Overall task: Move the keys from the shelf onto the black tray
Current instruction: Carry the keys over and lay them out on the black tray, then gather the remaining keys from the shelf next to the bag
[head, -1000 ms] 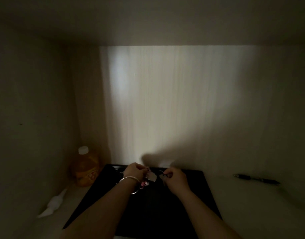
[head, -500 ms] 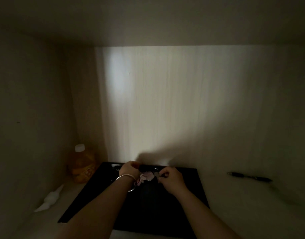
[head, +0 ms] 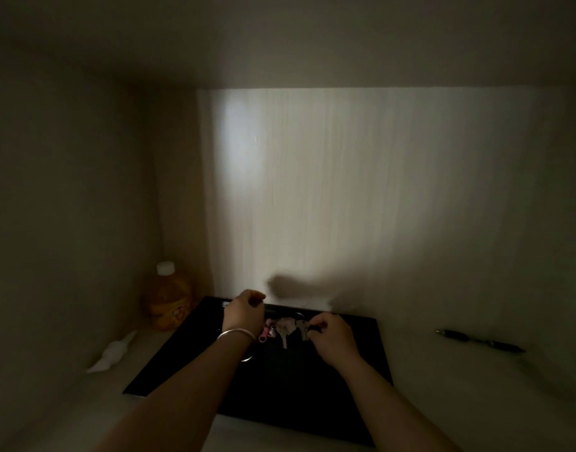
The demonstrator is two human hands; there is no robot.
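A bunch of keys (head: 288, 327) with pink and pale tags lies on the far part of the black tray (head: 188, 347), which rests on the floor of a dim shelf compartment. My right hand (head: 333, 340) is on the tray at the right end of the bunch, its fingertips pinched on the dark key fob. My left hand (head: 245, 313), with a bangle on the wrist, is curled loosely just left of the keys, near the tray's far rim, and I see nothing in it.
An orange drink bottle (head: 167, 298) with a white cap stands in the back left corner. A crumpled white tissue (head: 112, 352) lies left of the tray. A black pen (head: 480, 340) lies on the shelf floor to the right. Walls enclose the left, back and top.
The keys, held up between both hands earlier, now lie spread on the tray. My left hand has let go and drawn back to the left.
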